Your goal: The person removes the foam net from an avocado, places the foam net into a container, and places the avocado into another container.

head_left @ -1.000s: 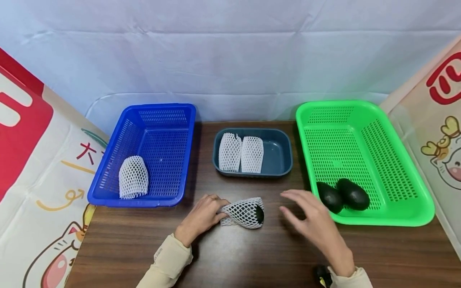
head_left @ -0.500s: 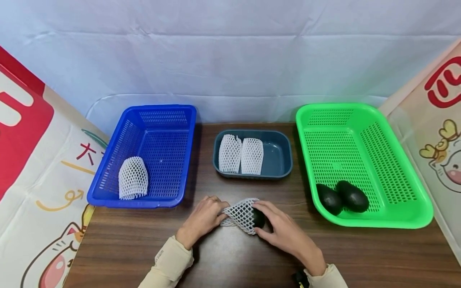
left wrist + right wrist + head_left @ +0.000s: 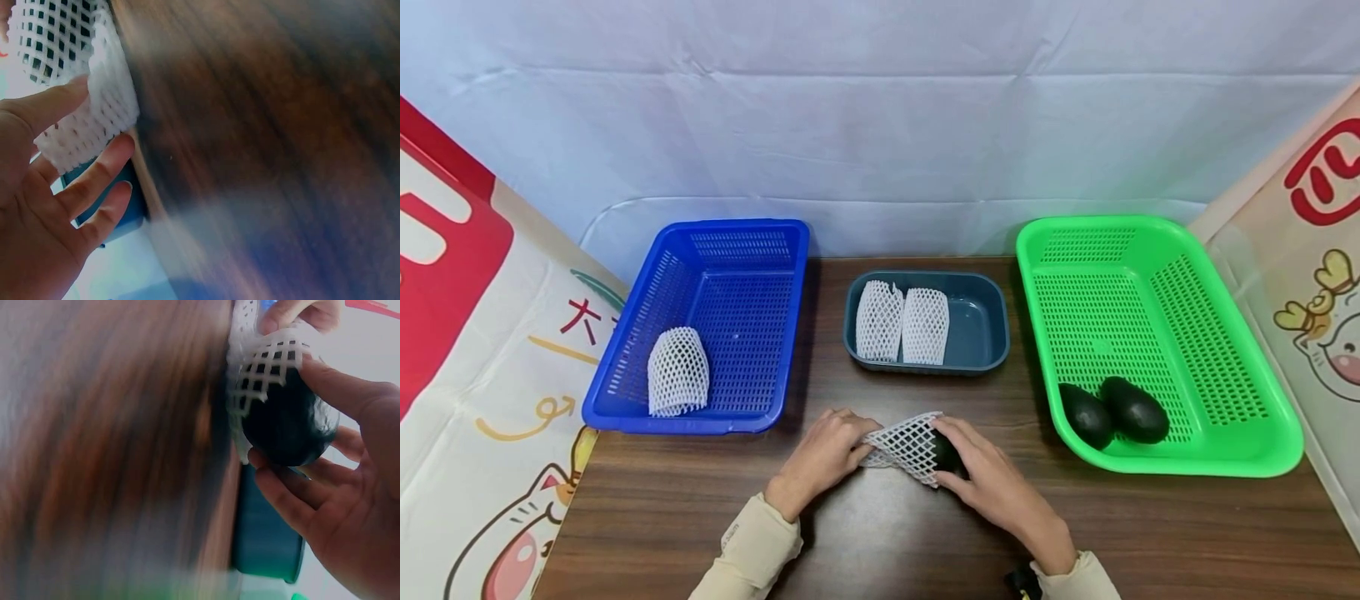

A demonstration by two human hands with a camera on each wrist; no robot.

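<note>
Dark fruit, bare-ended in right wrist view, netted in left

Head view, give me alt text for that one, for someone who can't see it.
A person's left grip pinches one end of a white mesh sleeve while the right grip holds a dark fruit partly inside it. Beyond, left to right: a blue basket with one sleeve, a teal tray with two sleeves, and a green basket with two dark fruits.

Foam net looks matt, dark fruit glossy.
</note>
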